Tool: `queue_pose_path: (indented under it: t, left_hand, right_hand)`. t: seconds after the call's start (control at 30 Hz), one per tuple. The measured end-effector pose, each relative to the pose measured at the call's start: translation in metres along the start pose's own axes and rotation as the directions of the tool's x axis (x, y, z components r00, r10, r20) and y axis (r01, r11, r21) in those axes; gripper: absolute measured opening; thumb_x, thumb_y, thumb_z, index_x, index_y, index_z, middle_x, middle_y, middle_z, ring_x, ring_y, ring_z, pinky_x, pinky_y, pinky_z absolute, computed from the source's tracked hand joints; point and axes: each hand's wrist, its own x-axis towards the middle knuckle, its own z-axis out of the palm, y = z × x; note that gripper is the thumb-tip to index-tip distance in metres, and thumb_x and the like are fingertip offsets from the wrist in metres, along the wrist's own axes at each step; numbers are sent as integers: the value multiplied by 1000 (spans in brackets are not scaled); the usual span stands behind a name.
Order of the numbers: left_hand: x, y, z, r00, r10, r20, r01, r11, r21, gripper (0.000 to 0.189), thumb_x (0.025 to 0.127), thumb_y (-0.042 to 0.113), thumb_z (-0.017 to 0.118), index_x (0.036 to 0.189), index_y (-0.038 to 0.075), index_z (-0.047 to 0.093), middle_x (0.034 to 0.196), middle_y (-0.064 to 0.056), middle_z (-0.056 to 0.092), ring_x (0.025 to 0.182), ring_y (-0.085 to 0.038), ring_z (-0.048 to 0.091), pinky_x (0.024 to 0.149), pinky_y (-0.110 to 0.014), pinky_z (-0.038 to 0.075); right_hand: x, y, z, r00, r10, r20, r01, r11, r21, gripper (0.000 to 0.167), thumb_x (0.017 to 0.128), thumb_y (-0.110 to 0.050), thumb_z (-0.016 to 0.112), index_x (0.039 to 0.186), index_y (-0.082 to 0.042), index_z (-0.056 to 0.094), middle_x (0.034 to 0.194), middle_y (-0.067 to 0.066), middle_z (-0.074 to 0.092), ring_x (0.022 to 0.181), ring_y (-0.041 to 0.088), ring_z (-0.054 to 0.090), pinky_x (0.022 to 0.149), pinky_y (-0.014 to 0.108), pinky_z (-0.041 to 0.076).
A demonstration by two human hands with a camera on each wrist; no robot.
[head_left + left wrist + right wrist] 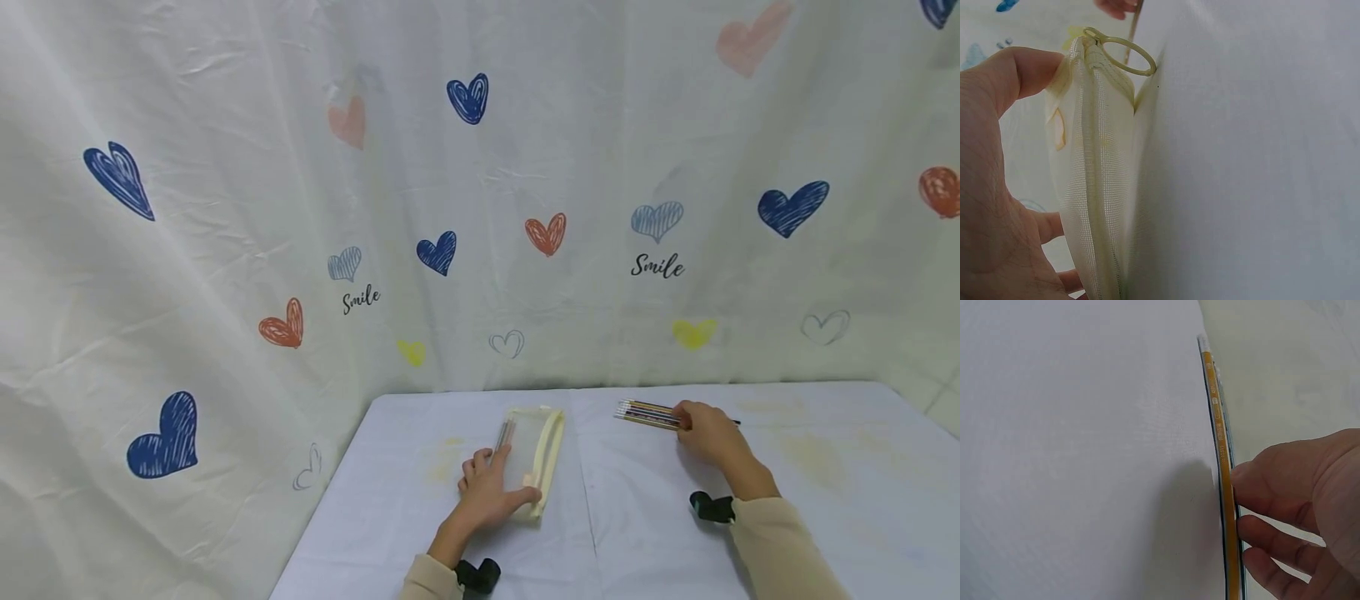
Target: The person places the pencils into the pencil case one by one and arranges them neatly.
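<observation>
pouch [529, 433]: one, pale, see-through mesh; lying on the table [622, 533], left of the pencils and well apart from them. zip [552, 454] along its right long side; whether it is fully closed cannot be told. ring [1132, 44] at one end. slim sticks [506, 433] at its left side; inside or beside, cannot tell.

left hand [487, 492]: over the pouch's near part. thumb and fingers spread, thumb towards the zip side, fingers across to the left. likely best kept light and broad, enough to steady the mesh without crumpling it.

pencils [647, 413]: one small bundle, count unclear, side by side near the table's far edge; one yellow. pale ends point left, a dark tip shows right of the hand.

right hand [708, 433]: at the bundle's right part. fingers curled, fingertips against the pencils, thumb and fingers pinching the bundle; grip on every pencil cannot be confirmed.

handling notes: a hold nearer the middle should balance better, as the long left run may droop or fan. all pencils are best gathered before lifting, ends level, pressure even; a loose one could roll.
</observation>
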Motion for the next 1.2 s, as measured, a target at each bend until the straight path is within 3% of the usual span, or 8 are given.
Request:
queue_pose_path:
  t: [0.47, 0.9, 1.2]
  left_hand:
    - [-3, 2, -1, 1000, -1, 15, 1, 1000, -1, 96, 79, 62, 75, 156, 17, 40, 153, -21, 33, 136, -42, 27, 102, -69, 25]
    - [-4, 3, -3, 1000, 4, 25, -3, 1000, -8, 96, 80, 62, 74, 157, 17, 39, 153, -21, 32, 137, -43, 26, 104, -70, 24]
    - [-4, 2, -2, 1000, 5, 19, -5, 1000, -5, 96, 79, 61, 74, 157, 17, 40, 153, -20, 32, 138, -43, 26, 104, -70, 24]
  right_hand:
    - [1, 1, 3, 999, -26, 21, 27, 998, -56, 25, 87, -2, 70, 112, 3, 70, 98, 17, 67, 92, 36, 61, 82, 56, 49]
    - [2, 5, 9, 997, -61, 56, 64, 997, -41, 22, 87, 6, 62, 105, -5, 71, 92, 12, 66, 85, 29, 60, 77, 52, 50]
    - [-2, -1, 7, 995, -71, 74, 75, 996, -43, 23, 85, 3, 63, 103, -9, 70, 86, 5, 60, 78, 22, 52, 68, 39, 44]
